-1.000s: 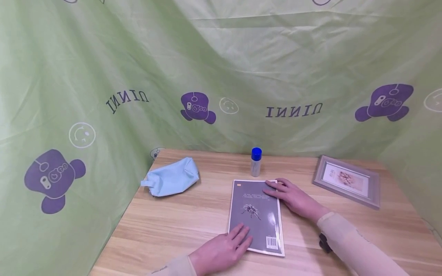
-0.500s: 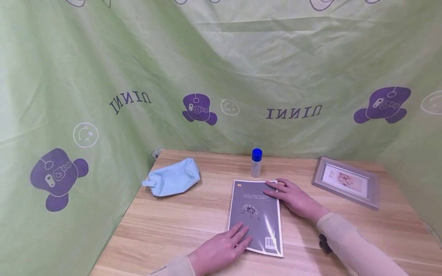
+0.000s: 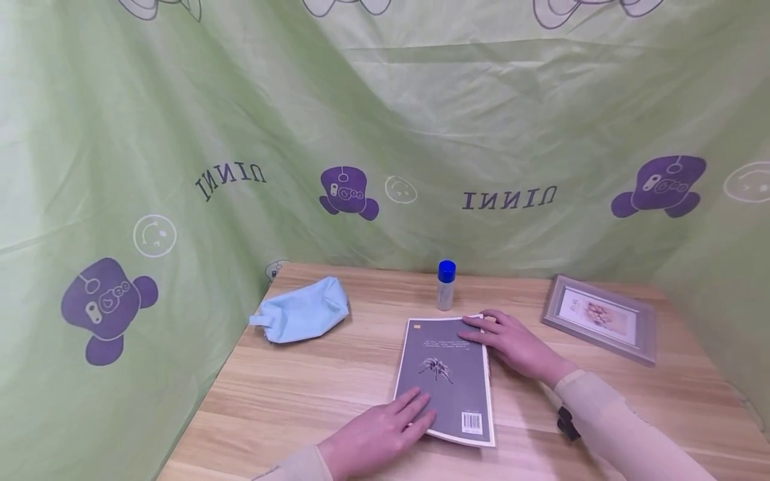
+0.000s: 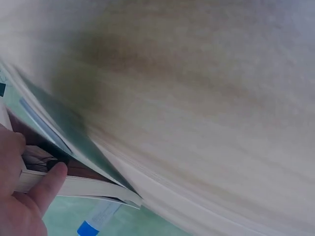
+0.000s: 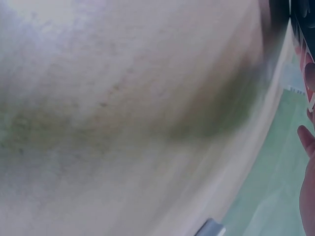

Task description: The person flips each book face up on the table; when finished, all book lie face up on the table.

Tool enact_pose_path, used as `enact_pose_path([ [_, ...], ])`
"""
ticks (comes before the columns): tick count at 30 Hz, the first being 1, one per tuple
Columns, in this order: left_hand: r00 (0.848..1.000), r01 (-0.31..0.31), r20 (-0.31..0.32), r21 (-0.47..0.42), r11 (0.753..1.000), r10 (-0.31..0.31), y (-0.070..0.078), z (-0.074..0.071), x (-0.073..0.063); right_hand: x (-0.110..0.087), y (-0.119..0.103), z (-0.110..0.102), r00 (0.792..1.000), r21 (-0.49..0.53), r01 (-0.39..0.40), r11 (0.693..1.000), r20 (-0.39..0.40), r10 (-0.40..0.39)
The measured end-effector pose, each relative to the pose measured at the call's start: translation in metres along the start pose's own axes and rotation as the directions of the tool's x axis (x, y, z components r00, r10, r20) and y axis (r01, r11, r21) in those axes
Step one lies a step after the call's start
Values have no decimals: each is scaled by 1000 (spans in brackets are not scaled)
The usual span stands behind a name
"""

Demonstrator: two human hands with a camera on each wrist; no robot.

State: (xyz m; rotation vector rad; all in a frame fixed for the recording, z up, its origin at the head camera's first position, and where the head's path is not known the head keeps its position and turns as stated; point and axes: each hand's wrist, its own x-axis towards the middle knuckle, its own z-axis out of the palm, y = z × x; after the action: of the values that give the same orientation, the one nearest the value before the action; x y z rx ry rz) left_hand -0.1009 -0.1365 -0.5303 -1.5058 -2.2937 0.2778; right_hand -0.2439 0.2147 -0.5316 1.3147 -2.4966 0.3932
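Note:
A grey book (image 3: 448, 394) with a spider picture and a barcode lies back cover up near the table's front. My left hand (image 3: 375, 434) lays its fingers on the lower left of that cover. In the left wrist view, a digit of this hand (image 4: 34, 196) presses at the page edge, and the pages stand apart from the lower cover. My right hand (image 3: 517, 347) grips the book's upper right side, fingers on the cover, thumb hidden in the head view. The right wrist view catches only part of this hand (image 5: 307, 191) beside reddish pages.
Behind the book stands a small clear bottle with a blue cap (image 3: 446, 284). A light blue pouch (image 3: 303, 310) lies at the table's left, and a grey picture frame (image 3: 553, 317) at the back right. Green patterned cloth (image 3: 385, 120) surrounds the wooden table (image 3: 289, 394).
The view has tilted up slightly. The book's lower edge now bows and stands a little off the table, and its right page edge shows more. Both hands keep nearly the same places.

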Motion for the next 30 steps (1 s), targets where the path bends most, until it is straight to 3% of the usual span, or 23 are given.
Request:
enact_pose_path([
  [9,996,-14,-93,-58,998,8,-6,-12,-7,6,-4,-14,1000,23,-3,1000,-1,3],
  [15,982,-1,-190,-107,994,-19,-12,-22,-10,13,-7,-27,999,50,22,999,-38,-20],
  [19,964,6,-262,-135,991,-42,-16,-26,-10,17,-8,-35,995,79,59,995,-81,-52],
  [25,921,-15,-385,-187,982,-59,-23,-29,-10,20,-9,-41,993,125,71,990,-98,-59],
  [30,892,-32,-449,-184,982,-55,-29,-29,-8,21,-10,-45,995,166,52,985,-91,-38],
])
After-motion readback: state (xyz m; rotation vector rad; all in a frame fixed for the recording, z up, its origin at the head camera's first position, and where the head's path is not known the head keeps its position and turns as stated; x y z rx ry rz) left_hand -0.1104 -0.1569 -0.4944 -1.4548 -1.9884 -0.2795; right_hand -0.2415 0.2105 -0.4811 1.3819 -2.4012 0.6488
